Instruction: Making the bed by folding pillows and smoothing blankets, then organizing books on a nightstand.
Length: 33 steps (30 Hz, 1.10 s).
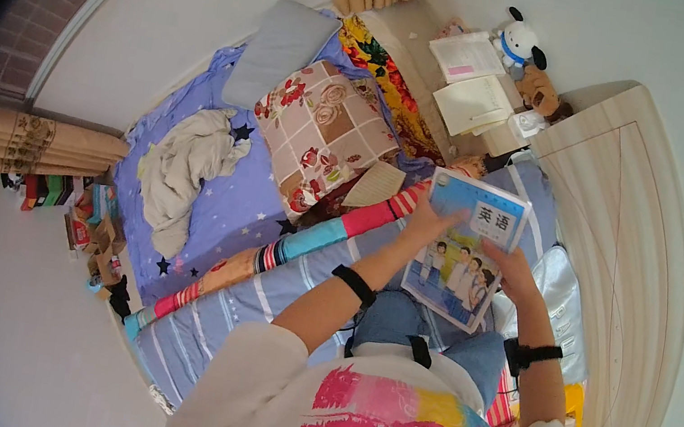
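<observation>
A softcover textbook is held up over my lap, its front cover facing me. The cover is blue at the top, bears writing and shows a drawing of several figures. My left hand grips its left edge, with the thumb lying across the cover. On the opposite edge, my right hand holds the book, thumb on the front and the other fingers mostly hidden behind it. Below the book are my legs in blue jeans, on a striped blue bed cover.
Ahead is a purple star-patterned sheet with a grey pillow, a floral cushion and a crumpled beige cloth. Open notebooks and plush toys sit at the far right. A wooden headboard stands to the right.
</observation>
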Each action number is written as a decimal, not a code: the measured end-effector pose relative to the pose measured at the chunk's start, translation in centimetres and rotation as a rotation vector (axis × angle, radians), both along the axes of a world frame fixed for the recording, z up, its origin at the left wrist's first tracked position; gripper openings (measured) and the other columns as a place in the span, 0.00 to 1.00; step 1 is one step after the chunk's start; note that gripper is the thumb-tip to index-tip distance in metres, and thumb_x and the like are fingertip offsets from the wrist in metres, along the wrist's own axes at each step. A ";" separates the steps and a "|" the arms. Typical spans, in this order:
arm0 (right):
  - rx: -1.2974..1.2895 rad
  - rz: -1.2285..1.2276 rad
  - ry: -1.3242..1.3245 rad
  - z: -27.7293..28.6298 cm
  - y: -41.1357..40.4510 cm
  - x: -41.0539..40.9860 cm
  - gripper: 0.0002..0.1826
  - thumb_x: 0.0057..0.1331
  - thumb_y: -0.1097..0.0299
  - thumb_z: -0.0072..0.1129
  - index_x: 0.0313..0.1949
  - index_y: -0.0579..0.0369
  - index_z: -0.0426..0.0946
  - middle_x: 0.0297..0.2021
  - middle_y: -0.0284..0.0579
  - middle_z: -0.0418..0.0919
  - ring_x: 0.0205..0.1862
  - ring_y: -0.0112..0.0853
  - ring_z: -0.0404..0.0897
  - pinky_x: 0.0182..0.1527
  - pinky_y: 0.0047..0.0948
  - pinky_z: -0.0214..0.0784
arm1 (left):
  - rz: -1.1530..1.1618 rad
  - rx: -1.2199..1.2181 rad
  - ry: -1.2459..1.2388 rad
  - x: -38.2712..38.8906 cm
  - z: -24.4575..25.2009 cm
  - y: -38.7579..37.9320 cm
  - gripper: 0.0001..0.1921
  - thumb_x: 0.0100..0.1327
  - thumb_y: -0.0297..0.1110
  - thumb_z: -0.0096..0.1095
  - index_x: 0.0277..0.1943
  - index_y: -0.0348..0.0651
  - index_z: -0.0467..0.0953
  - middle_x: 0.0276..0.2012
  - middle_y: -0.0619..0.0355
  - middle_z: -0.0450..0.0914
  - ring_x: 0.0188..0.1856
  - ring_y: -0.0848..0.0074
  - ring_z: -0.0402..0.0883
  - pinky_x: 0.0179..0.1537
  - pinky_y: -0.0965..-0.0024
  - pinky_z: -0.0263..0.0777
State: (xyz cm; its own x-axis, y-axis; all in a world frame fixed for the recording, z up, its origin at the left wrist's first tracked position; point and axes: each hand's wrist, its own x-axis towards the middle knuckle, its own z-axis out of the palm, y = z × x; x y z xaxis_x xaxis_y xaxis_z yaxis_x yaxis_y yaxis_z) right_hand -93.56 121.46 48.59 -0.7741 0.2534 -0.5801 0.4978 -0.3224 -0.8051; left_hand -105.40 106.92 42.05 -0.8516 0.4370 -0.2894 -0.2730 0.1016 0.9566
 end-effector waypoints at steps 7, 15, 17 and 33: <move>0.186 0.242 -0.070 3.4 -0.6 -7.5 0.18 0.59 0.65 0.59 0.47 0.60 0.72 0.39 0.43 0.78 0.38 0.29 0.77 0.41 0.28 0.69 | -0.038 0.224 -0.271 -5.4 0.7 -2.2 0.35 0.48 0.44 0.71 0.53 0.33 0.62 0.48 0.50 0.72 0.48 0.70 0.73 0.48 0.68 0.68; 0.003 0.203 -0.005 2.5 2.2 -11.3 0.21 0.59 0.60 0.58 0.47 0.60 0.73 0.43 0.43 0.76 0.42 0.31 0.75 0.45 0.29 0.66 | 0.110 0.121 -0.224 -5.7 1.8 -0.5 0.40 0.48 0.44 0.71 0.58 0.33 0.56 0.54 0.47 0.66 0.54 0.68 0.68 0.52 0.67 0.64; -0.001 0.308 0.019 1.6 1.8 -14.1 0.22 0.59 0.59 0.58 0.48 0.60 0.72 0.44 0.44 0.76 0.43 0.31 0.75 0.46 0.28 0.67 | 0.250 0.023 -0.081 -7.6 1.4 -1.4 0.42 0.49 0.43 0.71 0.59 0.33 0.53 0.55 0.46 0.64 0.55 0.66 0.66 0.53 0.66 0.63; -0.338 0.805 0.050 -6.0 5.0 -28.5 0.24 0.60 0.56 0.57 0.50 0.61 0.70 0.44 0.43 0.75 0.44 0.29 0.73 0.47 0.28 0.64 | 0.772 0.059 -0.116 -16.7 1.4 -0.3 0.23 0.53 0.30 0.67 0.49 0.33 0.66 0.44 0.53 0.75 0.43 0.73 0.75 0.45 0.71 0.69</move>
